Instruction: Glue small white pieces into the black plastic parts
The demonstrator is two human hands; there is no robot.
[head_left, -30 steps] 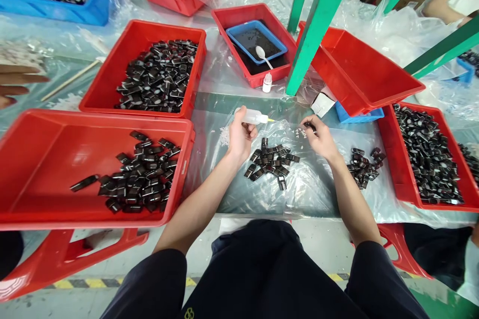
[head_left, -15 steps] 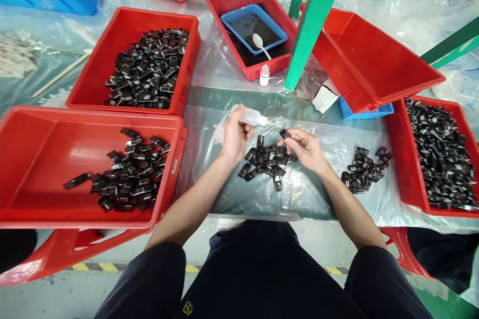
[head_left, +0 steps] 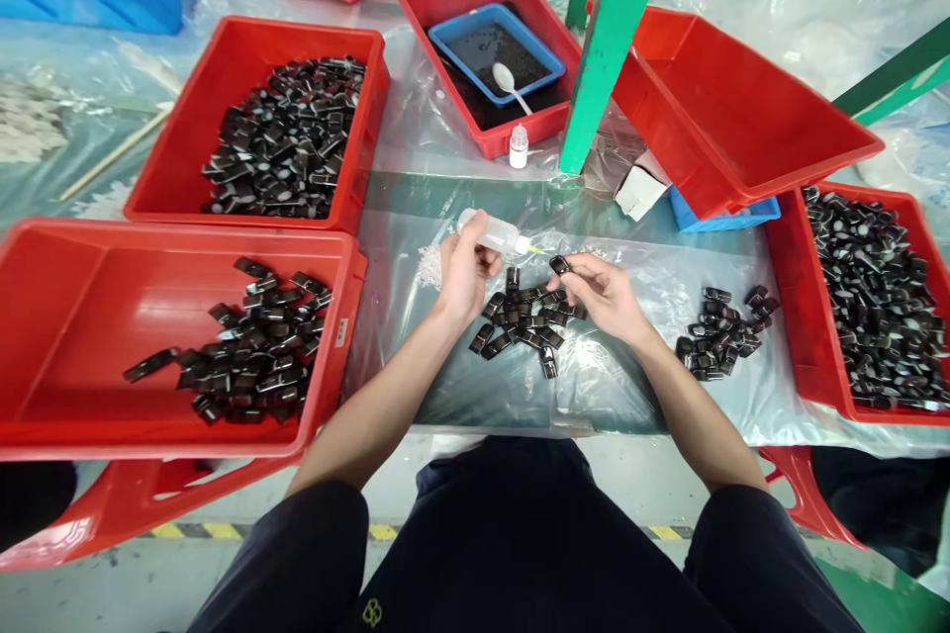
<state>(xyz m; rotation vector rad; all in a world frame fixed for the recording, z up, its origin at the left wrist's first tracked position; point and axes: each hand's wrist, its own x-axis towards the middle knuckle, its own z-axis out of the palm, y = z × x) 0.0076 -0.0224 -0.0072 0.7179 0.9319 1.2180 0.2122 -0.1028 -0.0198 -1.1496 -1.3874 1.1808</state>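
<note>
My left hand [head_left: 466,267] is wrapped round a translucent squeeze bottle [head_left: 499,234] with a thin yellow-green needle tip pointing right. Between the thumb and fingers of my right hand [head_left: 600,291] is a small glossy black plastic part [head_left: 560,265]. The needle tip comes close to this part; whether they touch I cannot tell. Below both hands, a loose pile of similar black parts [head_left: 525,318] lies on the plastic-covered table. A second pile of black parts [head_left: 723,331] is to the right of my right forearm.
A red bin [head_left: 66,336] at left holds some black parts; another red bin [head_left: 178,134] behind it and a red bin [head_left: 808,316] at right are fuller. A green post [head_left: 613,49] rises beyond my hands, near a small white dropper bottle [head_left: 519,148] and a tilted red tray [head_left: 772,109].
The needle tip of the bottle is slightly closer to the black part in my right hand. The whole view has shifted a little; both grips stay the same.
</note>
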